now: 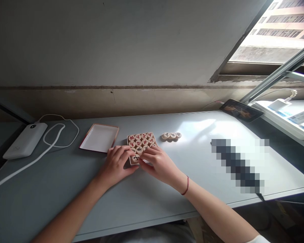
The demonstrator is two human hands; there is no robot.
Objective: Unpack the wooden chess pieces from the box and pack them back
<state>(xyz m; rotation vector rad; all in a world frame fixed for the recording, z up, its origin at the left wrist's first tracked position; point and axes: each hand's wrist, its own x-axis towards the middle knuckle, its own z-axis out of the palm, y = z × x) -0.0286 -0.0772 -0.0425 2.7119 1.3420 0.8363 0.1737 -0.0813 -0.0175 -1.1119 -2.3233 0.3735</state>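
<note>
A small square box (129,162) stands on the table, filled with rows of round wooden xiangqi pieces (138,142) marked with red and black characters. My left hand (118,165) grips the box's front left corner, fingers along the left side and thumb at the front edge. Over the front right of the box is my right hand (158,162), its fingers drawn together on a xiangqi piece in the front row beside a black-marked one (136,158). The fingers hide most of that piece and the box's right corner. Several loose pieces (172,135) lie overlapped right of the box.
The open box lid (99,137) lies hollow side up at the left. Beyond it are a white power bank (26,140) and a looped white cable (50,146). A pixelated dark object (238,163) lies on the right; a phone-like screen (241,110) leans by the shelf.
</note>
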